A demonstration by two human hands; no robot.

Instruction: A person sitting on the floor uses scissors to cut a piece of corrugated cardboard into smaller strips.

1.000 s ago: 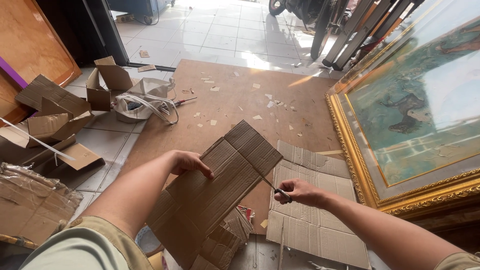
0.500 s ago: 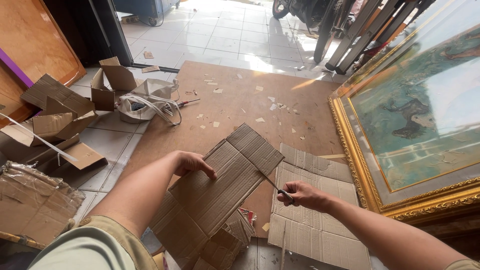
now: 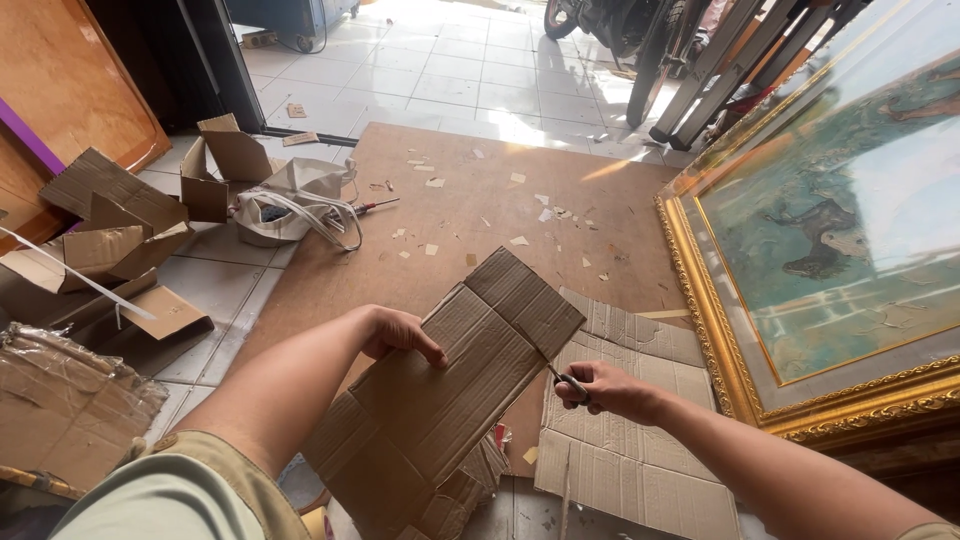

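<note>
My left hand grips the upper left edge of a long brown corrugated cardboard sheet held tilted above the floor. My right hand is closed on a pair of scissors whose blades are cutting into the sheet's right edge. Under the sheet lie more folded cardboard scraps.
A flat cardboard panel lies on the brown hardboard floor sheet. A gold-framed painting leans at right. Torn cardboard boxes, a white bag with cord and a plastic-wrapped bundle sit at left. Scooter wheel behind.
The cardboard sheet has shifted slightly right and up, and the scissors have worked further into its right edge. My left hand slid a little along the edge.
</note>
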